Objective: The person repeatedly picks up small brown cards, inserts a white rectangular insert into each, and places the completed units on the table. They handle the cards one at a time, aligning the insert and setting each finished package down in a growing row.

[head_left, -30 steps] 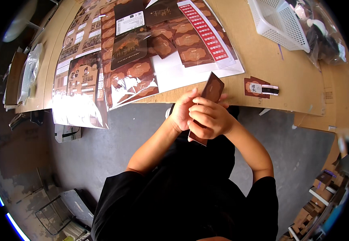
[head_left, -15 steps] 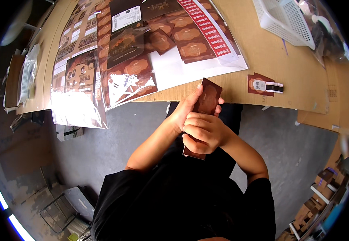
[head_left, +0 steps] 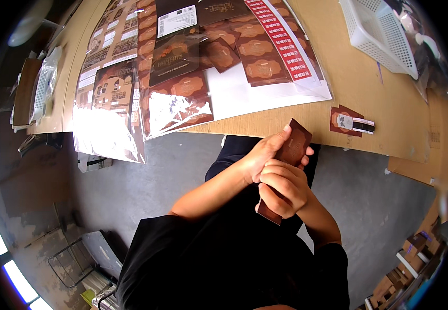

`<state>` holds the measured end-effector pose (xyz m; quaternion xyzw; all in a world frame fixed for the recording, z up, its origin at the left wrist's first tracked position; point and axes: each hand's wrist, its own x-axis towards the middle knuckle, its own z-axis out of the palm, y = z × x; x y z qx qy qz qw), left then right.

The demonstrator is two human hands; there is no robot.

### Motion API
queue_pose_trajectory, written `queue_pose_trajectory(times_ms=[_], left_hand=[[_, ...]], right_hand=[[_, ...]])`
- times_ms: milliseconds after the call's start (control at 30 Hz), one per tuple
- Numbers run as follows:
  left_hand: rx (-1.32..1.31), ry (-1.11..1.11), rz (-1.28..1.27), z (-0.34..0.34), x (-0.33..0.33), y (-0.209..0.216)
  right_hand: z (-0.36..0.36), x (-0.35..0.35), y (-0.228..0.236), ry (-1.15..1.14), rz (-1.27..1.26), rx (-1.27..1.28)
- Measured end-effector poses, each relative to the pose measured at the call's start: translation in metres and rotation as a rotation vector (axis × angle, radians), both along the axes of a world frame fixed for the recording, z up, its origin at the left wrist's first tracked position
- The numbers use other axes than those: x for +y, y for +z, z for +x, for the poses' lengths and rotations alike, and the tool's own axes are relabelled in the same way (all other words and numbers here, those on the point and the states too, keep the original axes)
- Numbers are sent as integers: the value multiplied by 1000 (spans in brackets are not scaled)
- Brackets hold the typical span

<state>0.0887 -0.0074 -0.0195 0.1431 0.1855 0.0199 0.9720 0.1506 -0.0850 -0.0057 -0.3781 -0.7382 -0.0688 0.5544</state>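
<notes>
We hold a flat brown carton sleeve (head_left: 292, 155) in front of our body, just below the worktop (head_left: 389, 108) edge. Its long axis runs from about one o'clock down to seven o'clock. Our left hand (head_left: 263, 156) grips its upper half from the nine o'clock side, while our right hand (head_left: 283, 190) clasps the lower half, fingers curled over it. A small brown tag (head_left: 349, 122) lies on the worktop at two o'clock.

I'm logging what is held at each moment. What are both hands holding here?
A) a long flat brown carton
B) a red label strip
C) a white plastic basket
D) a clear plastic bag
A: the left hand and right hand both grip the long flat brown carton above the lap, while the white basket sits untouched on the table.
</notes>
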Motion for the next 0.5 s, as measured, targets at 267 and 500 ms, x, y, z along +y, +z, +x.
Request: queue_pose_trajectory(times_ms=[267, 500], left_hand=[[133, -34, -70, -5, -12, 20], [-10, 62, 80, -18, -2, 58]], right_hand=[[-9, -13, 6, -38, 63, 113], [-1, -21, 34, -125, 85, -272]])
